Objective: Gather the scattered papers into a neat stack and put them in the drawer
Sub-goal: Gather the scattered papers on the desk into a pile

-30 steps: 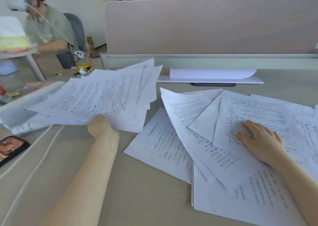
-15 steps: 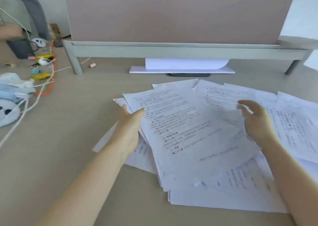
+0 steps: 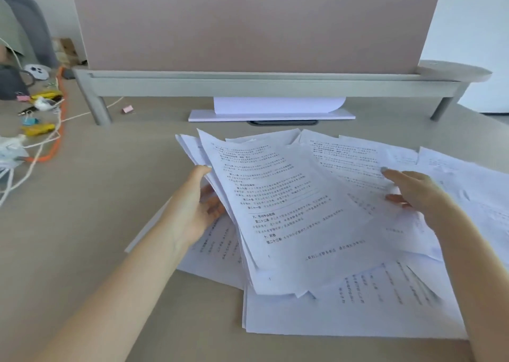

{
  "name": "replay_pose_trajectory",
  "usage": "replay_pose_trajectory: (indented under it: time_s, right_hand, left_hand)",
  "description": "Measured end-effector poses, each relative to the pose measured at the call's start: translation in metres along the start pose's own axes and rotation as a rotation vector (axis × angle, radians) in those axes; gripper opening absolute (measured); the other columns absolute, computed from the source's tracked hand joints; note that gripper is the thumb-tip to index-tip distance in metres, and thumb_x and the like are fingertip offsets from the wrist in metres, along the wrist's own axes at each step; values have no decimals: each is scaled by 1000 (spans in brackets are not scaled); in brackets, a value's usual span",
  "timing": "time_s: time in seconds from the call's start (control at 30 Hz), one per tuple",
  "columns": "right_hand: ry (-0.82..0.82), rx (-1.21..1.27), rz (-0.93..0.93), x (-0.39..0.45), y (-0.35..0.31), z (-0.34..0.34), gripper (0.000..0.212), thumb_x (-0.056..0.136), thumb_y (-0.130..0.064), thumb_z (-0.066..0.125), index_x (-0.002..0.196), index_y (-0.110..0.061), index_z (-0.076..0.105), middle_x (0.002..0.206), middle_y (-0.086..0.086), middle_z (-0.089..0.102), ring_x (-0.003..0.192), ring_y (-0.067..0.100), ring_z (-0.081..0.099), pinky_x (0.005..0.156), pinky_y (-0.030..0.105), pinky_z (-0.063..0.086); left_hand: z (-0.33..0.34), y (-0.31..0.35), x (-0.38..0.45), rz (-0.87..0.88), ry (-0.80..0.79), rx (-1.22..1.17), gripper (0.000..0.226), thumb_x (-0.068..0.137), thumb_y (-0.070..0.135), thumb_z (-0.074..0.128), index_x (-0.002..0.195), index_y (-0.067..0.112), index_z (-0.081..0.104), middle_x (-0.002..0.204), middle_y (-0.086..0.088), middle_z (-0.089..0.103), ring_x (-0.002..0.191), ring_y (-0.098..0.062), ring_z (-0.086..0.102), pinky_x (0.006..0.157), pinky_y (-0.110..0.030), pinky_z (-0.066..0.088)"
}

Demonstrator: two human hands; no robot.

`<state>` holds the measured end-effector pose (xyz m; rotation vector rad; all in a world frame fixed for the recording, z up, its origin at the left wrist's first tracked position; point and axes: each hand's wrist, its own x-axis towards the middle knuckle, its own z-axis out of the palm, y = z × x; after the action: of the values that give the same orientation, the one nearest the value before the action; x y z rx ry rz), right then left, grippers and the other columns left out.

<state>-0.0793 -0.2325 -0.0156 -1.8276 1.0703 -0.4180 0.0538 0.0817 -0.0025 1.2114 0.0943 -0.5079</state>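
A loose bundle of printed white papers (image 3: 281, 210) lies tilted on top of more printed sheets (image 3: 371, 312) spread over the beige desk (image 3: 82, 224). My left hand (image 3: 198, 207) grips the bundle's left edge, thumb on top and fingers underneath, lifting that side. My right hand (image 3: 413, 193) rests with spread fingers on the sheets at the bundle's right side. Further sheets (image 3: 468, 185) fan out to the far right. No drawer is in view.
A pink divider panel (image 3: 248, 23) on a grey rail stands at the desk's back, with a white board and paper (image 3: 272, 111) under it. Cables, binder clips and small yellow items (image 3: 41, 113) clutter the left side. A pink clip (image 3: 128, 109) lies near the rail's leg.
The left-hand pile has been carried right onto the spread sheets. My left hand now holds the bundle's left edge raised, and my right hand has come down onto the papers.
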Motion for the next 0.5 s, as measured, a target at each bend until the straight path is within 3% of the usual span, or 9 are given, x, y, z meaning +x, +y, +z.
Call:
replay_pose_trajectory:
  time_s: [0.1,0.17,0.23,0.33,0.37,0.43,0.5]
  right_hand:
    - [20,-22,-47,2,6,6,66,81,-46,59,136,-11,46,125,8,56,116,31,54,93,39,38]
    - [45,-69,-80,2,7,12,60,86,-40,56,138,-14,42,136,5,54,123,31,48,102,43,37]
    - [69,-170,-115,1,7,18,56,85,-41,53,136,-18,45,137,2,54,125,32,45,105,49,35]
    - [118,-268,-116,0,9,20,50,83,-40,48,130,-26,51,134,-2,56,127,29,43,110,44,24]
    - [128,-304,-125,-2,10,22,46,84,-39,46,128,-28,52,132,-1,58,127,27,43,107,41,20]
    - [157,-411,-172,-10,8,27,41,87,-39,44,125,-30,55,132,1,58,127,25,42,102,37,20]
    - [177,-500,-216,-17,7,28,39,88,-41,41,122,-30,57,134,1,56,128,23,41,102,37,22]
  left_hand:
    - [5,7,9,-116,-68,157,28,85,39,53,90,12,58,81,-7,65,73,-22,58,62,-30,47]
    - [11,7,13,-140,-114,370,23,83,41,55,92,21,62,92,-4,68,80,-23,59,61,-29,45]
    - [17,2,18,-12,-72,588,8,86,31,57,83,25,61,84,3,65,74,-16,57,62,-27,41]
    - [30,-1,21,170,14,806,20,91,18,51,71,19,50,70,1,44,62,-12,40,57,-26,28]
    - [33,1,22,175,51,848,15,92,19,50,80,11,53,76,-5,47,67,-17,44,59,-28,27]
    - [32,12,27,181,140,868,35,93,24,48,116,-2,50,100,-17,56,88,-28,53,70,-28,30]
    - [31,32,28,214,173,919,41,93,27,47,118,-6,49,93,-16,56,83,-28,52,73,-28,31]
